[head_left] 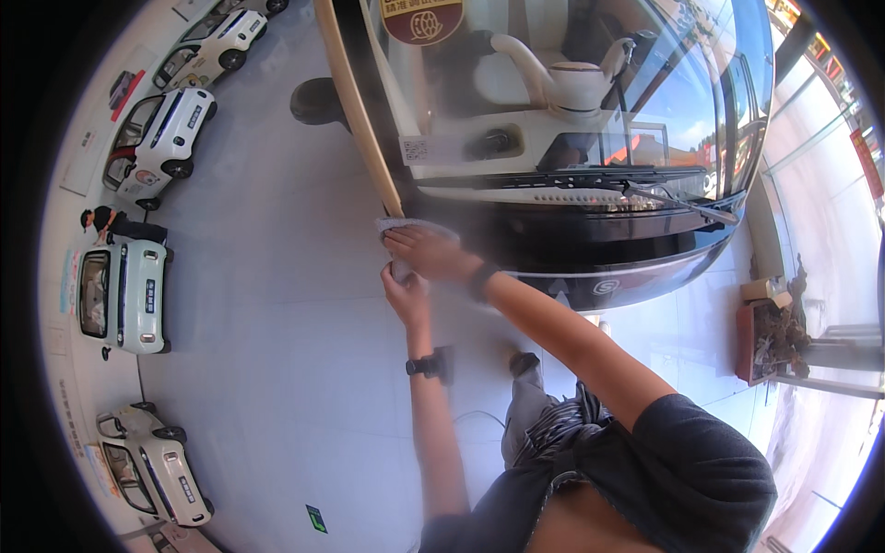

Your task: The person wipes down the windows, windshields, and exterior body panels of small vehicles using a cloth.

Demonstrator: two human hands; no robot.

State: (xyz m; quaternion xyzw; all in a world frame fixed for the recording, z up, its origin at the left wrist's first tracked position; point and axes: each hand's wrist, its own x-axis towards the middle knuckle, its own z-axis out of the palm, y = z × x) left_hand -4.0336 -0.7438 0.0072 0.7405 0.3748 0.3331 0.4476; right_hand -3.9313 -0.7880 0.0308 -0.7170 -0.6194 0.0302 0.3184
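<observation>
My right hand lies flat on a grey cloth, pressing it against the front corner of a small car, just below the lower end of its beige windscreen pillar. My left hand pinches the cloth's hanging lower part from underneath. Beside my hands runs the car's glossy black front panel, with a wiper resting above it. Through the windscreen I see a cream steering wheel and dashboard. The panel beneath my right palm is hidden.
A black side mirror juts out left of the pillar. Several small cars, including a pale green one, line the left wall, where a person leans. A planter stands by the glass at right. A green floor sign marks the tiles.
</observation>
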